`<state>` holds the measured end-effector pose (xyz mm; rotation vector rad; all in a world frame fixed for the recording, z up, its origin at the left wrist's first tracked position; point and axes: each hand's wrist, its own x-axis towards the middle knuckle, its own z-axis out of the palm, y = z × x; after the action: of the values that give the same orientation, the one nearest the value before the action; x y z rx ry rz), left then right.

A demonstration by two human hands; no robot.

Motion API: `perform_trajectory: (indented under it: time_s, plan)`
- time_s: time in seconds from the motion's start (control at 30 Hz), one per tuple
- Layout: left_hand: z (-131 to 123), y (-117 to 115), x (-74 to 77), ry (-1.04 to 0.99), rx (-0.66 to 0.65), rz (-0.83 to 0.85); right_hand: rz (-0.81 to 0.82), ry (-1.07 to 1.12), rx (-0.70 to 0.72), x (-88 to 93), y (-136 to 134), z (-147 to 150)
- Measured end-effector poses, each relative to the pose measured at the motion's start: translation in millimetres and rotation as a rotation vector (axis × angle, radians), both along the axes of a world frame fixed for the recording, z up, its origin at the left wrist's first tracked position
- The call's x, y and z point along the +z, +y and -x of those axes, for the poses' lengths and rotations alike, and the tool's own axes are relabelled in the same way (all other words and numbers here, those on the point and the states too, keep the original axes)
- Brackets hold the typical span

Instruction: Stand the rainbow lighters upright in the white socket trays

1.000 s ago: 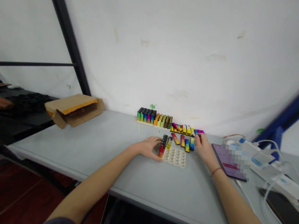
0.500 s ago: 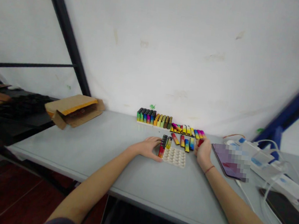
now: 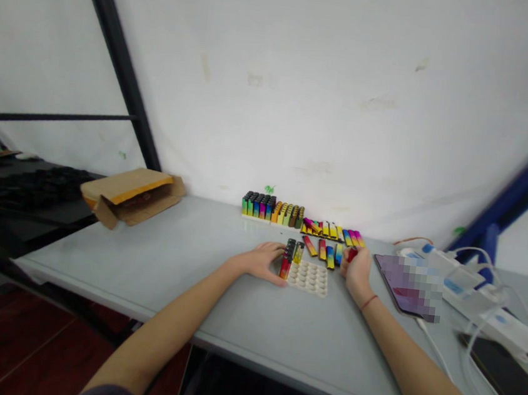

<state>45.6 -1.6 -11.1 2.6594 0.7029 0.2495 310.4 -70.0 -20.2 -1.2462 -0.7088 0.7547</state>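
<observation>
Head view: our right hand [image 3: 356, 271] has just closed narrowly around a red lighter [image 3: 351, 254], just right of the lying lighters [image 3: 323, 252]; our left hand [image 3: 261, 261] stays open, touching the standing lighters [image 3: 286, 264] beside the white dimpled tray [image 3: 307, 279].

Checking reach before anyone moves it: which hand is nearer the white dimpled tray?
Left. The left hand rests just beside the left edge of the white dimpled tray; the right hand is farther off, to the tray's right.
</observation>
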Motion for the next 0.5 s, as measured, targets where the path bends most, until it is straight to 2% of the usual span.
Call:
perform_trajectory:
  time_s: [0.3,0.5]
  plan:
    - [0,0,1.0,0.022,0.001,-0.014,0.075,0.164,-0.074,12.2,-7,13]
    - [-1,0,0.3,0.01,-0.002,-0.012,0.064,0.205,-0.052,16.8,-9,13]
